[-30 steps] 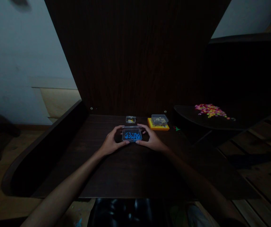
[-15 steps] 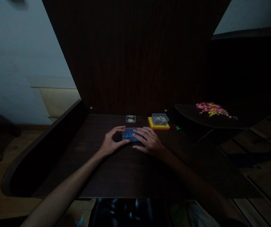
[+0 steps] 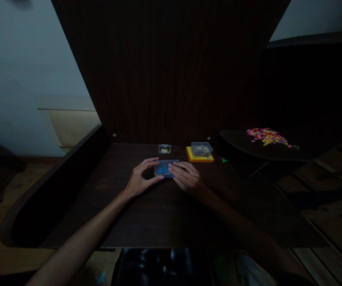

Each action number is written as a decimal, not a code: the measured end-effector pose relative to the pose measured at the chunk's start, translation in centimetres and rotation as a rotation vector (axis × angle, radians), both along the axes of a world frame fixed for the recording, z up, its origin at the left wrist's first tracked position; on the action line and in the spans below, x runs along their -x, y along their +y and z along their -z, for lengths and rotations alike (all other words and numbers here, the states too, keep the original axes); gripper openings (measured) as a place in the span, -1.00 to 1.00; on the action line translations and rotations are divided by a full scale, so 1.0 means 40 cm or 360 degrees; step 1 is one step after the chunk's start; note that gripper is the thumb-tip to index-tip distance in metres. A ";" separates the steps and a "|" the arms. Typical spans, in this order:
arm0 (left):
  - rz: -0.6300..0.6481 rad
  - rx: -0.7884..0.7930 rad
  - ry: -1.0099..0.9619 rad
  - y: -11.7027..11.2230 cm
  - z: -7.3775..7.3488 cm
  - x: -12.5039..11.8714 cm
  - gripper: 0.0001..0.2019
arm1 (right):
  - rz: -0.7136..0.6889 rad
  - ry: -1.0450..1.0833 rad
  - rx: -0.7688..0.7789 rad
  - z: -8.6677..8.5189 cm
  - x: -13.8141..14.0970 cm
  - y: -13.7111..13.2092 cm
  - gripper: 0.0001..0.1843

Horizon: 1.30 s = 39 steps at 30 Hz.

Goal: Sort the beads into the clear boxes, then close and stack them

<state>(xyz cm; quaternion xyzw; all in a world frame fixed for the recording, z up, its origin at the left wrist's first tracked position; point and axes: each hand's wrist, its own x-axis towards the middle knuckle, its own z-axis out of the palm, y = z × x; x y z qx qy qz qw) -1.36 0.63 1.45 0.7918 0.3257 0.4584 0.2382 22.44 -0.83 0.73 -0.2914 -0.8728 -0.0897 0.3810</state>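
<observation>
A clear plastic box (image 3: 162, 168) with small blue pieces inside lies on the dark desk in front of me. My left hand (image 3: 138, 178) grips its left side, with the thumb at the near edge and the fingers at the far edge. Over the right end lies my right hand (image 3: 190, 178), fingers close together on the lid. Its thumb is mostly hidden beneath the fingers. The box's right part is covered by this hand.
Behind the box stands a small clear case (image 3: 165, 149) with yellow bits. A clear box (image 3: 201, 148) of pale pieces rests on a yellow box (image 3: 200, 159), near a green-and-red scrap (image 3: 224, 160). Colourful beads (image 3: 268, 136) cover part of the right shelf (image 3: 236, 140).
My right hand's fingers have drawn together, and its thumb has moved in under them toward the box. The left hand keeps its grip.
</observation>
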 end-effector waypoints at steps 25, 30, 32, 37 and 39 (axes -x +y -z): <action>0.0114 -0.0774 0.0349 -0.001 0.013 0.009 -0.56 | 0.0032 -0.0092 -0.0130 -0.017 -0.007 -0.010 -0.57; 0.0132 -0.0825 0.0296 0.001 0.015 0.007 -0.56 | 0.0066 -0.0123 -0.0259 -0.019 -0.004 -0.015 -0.63; 0.0132 -0.0828 0.0288 0.000 0.016 0.006 -0.55 | 0.0080 -0.0134 -0.0258 -0.020 -0.003 -0.017 -0.63; 0.0137 -0.0767 0.0304 0.000 0.011 0.005 -0.56 | 0.0081 -0.0118 -0.0268 -0.015 -0.004 -0.017 -0.61; 0.0112 -0.0686 0.0312 -0.001 0.005 0.004 -0.53 | 0.0081 -0.0106 -0.0266 -0.012 -0.006 -0.015 -0.59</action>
